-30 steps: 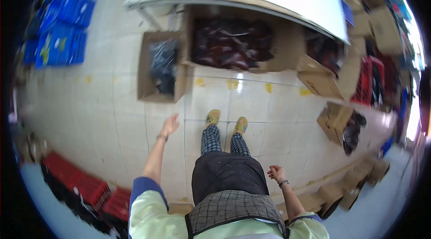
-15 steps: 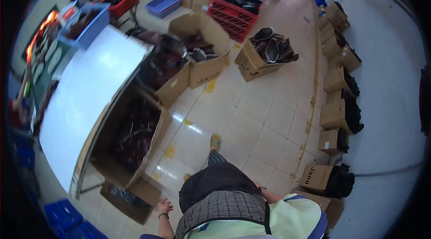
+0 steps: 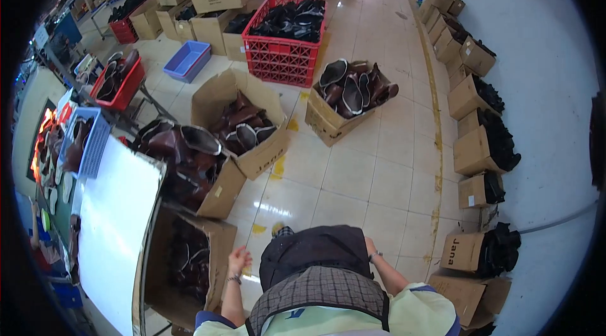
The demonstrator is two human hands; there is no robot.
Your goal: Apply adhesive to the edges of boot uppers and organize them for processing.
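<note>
step: walking, judged from one foot forward on the tiles, with nothing carried
left hand: empty, fingers loosely spread, swung out just beside the open carton of dark brown boot pieces by the white table
right hand: mostly hidden behind the hip; cannot tell its pose
next move: likely needs a reach down into that carton, or more steps
packages: past the carton, more brown cartons of boot uppers; further off, a red crate and a blue tray
floor marks: yellow patches beyond the carton
</note>
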